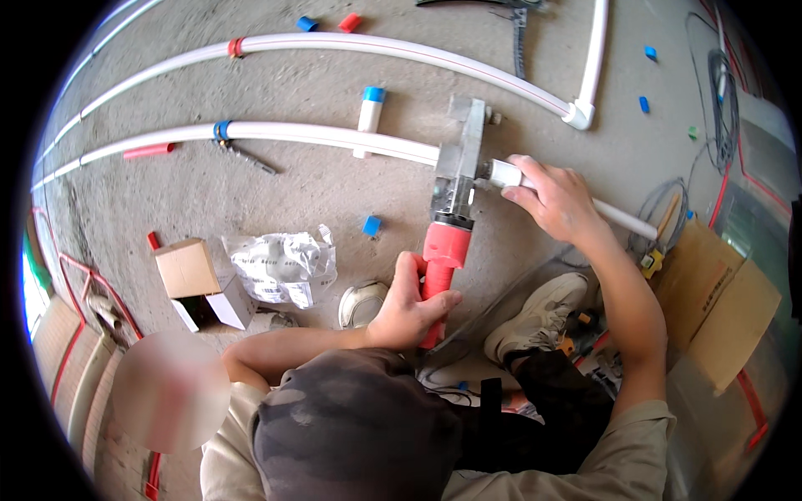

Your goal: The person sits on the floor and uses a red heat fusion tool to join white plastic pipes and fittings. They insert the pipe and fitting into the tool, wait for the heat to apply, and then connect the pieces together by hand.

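My left hand point(409, 305) is closed round the red handle point(447, 246) of a tool with a flat metal plate point(459, 150) standing out from it. My right hand point(551, 196) grips a short white pipe point(626, 217) by its white end fitting point(505, 174), which is against the plate's right side at a dark metal piece. From the left, a long white pipe point(317, 136) with a blue clip point(221, 130) runs to the plate's other side. Whether its end is inside the tool, I cannot tell.
Another white pipe point(418, 52) with an elbow point(581, 114) lies beyond, near a blue-capped tube point(369, 108). On the concrete floor are a plastic bag point(280, 263), a small open box point(200, 284), blue pieces point(372, 225), cables point(723, 100) and cardboard point(710, 301). My shoes are below the tool.
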Action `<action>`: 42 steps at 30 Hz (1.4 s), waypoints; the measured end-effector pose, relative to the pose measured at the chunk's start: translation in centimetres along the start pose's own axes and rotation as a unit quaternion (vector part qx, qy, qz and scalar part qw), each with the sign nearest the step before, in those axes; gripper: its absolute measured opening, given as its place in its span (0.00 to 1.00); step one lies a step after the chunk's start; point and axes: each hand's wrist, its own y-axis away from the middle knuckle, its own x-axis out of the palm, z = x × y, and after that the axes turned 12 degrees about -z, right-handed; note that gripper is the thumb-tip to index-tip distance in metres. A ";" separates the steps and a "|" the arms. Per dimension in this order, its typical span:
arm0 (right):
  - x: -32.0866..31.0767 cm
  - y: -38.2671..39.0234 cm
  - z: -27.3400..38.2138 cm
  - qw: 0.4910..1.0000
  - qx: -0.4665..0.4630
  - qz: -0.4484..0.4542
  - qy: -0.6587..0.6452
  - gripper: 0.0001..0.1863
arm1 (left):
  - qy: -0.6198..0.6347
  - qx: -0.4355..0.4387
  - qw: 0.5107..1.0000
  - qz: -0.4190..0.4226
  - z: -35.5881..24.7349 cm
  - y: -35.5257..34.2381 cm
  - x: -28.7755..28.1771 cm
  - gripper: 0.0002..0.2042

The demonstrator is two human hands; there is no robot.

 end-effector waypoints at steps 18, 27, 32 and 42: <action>2.0 -0.1 -2.2 0.998 -0.055 -0.007 0.009 0.18 | -0.038 0.022 0.999 -0.010 0.0 -0.1 0.4 0.24; 1.6 -0.4 -1.2 0.999 -0.052 -0.011 -0.005 0.23 | -0.040 0.035 0.999 -0.013 0.2 -0.1 0.4 0.23; 1.7 -0.5 -1.2 0.999 -0.050 -0.007 -0.006 0.23 | -0.059 0.022 0.998 -0.025 -0.8 0.3 0.5 0.23; 0.8 -0.9 -0.4 0.999 -0.015 0.041 -0.003 0.22 | -0.367 0.122 0.919 0.078 -9.3 -2.0 -6.0 0.24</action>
